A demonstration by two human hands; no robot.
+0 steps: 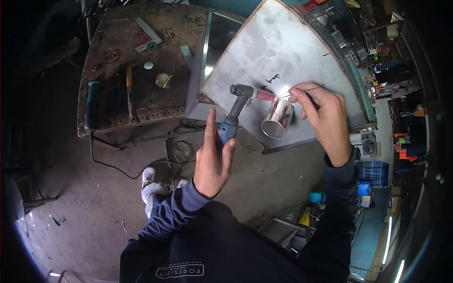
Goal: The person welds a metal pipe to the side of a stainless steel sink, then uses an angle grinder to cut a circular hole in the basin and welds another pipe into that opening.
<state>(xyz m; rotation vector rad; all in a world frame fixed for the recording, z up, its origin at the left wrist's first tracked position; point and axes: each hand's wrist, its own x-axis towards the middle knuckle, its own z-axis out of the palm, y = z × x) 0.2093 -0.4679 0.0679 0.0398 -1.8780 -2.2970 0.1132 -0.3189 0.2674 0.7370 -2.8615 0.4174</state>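
Cluttered workshop, steel sheet [283,52] beside the bench [141,101]. Left hand [212,160] grips the torch [236,113], forefinger raised; right hand [323,115] pinches a thin wire [284,95] over the shiny metal cup [277,120], which lies on the sheet's near edge.

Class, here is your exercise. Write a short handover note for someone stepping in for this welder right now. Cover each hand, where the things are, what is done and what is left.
Left hand: grips the TIG torch by its blue handle, index finger raised. The pink nozzle points at the steel cylinder.
Right hand: pinches the filler rod, tip at the nozzle.
Things: the cylinder rests on the steel sheet, beside the workbench.
Done: nozzle and rod tip meet at the cylinder's upper edge, where a bright spot shows.
Left: how much of the joint is welded cannot be told from this view.
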